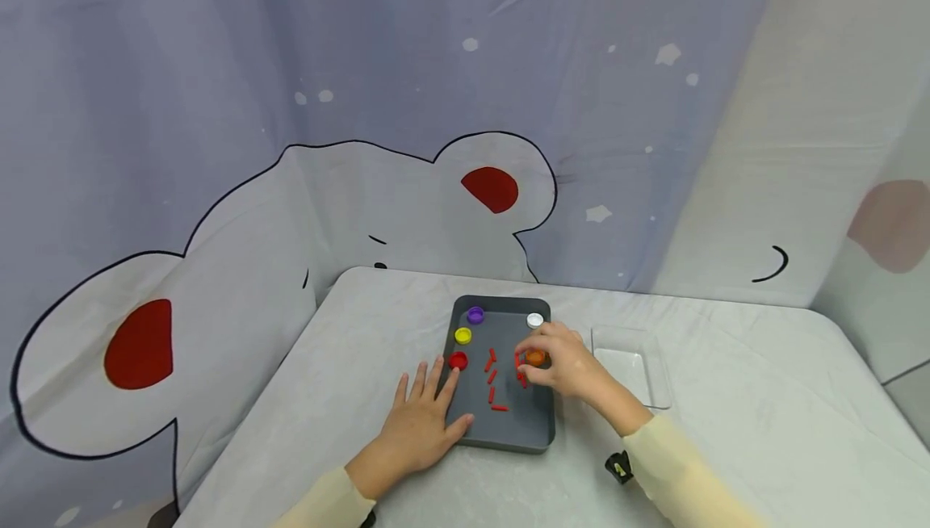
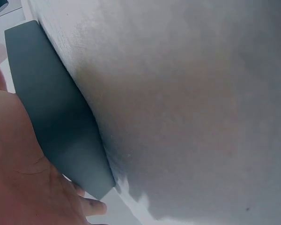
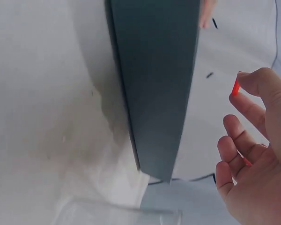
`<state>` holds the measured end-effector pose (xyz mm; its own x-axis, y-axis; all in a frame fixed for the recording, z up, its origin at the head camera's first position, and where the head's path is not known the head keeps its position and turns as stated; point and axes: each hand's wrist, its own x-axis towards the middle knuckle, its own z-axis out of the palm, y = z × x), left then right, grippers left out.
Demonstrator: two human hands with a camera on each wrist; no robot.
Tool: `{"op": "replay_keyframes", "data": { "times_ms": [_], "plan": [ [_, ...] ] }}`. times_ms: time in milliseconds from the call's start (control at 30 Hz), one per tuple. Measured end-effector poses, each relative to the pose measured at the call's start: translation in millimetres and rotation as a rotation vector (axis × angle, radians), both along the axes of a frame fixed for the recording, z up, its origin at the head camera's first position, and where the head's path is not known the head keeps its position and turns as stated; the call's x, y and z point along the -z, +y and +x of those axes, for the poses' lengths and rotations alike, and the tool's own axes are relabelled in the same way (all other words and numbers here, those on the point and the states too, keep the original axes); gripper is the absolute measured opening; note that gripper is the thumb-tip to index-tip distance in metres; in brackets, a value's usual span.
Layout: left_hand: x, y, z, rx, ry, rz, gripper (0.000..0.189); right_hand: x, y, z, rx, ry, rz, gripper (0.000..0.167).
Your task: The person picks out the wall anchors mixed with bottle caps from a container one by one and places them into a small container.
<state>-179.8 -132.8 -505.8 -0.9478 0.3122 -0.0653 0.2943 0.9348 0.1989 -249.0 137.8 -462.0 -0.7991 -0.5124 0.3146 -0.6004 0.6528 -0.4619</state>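
A grey tray lies on the table with several short red sticks scattered across its middle. My right hand is over the tray's right side. In the right wrist view its thumb and index finger pinch one small red stick by the ends. More red shows by the curled lower fingers of that hand, too covered to make out. My left hand lies with fingers spread at the tray's left edge, close to a small red round dish.
Purple and yellow round dishes stand along the tray's left side. White and orange ones stand on the right. A clear plastic box sits right of the tray, behind the right forearm. A patterned curtain hangs behind.
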Motion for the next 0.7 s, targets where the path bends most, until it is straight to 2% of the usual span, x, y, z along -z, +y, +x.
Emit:
{"op": "replay_keyframes", "data": {
  "times_ms": [267,567,700],
  "plan": [
    [-0.5,0.2,0.1,-0.006,0.000,0.014,0.078,-7.1,25,-2.4,0.026,-0.013,-0.089,0.018],
    [3.3,-0.8,-0.1,0.001,0.013,0.044,0.078,-13.1,55,1.7,0.074,-0.005,-0.207,0.021],
    [3.1,-1.0,0.2,0.000,0.013,0.045,0.077,-13.9,69,4.4,0.111,-0.036,-0.233,0.020]
  ]
}}
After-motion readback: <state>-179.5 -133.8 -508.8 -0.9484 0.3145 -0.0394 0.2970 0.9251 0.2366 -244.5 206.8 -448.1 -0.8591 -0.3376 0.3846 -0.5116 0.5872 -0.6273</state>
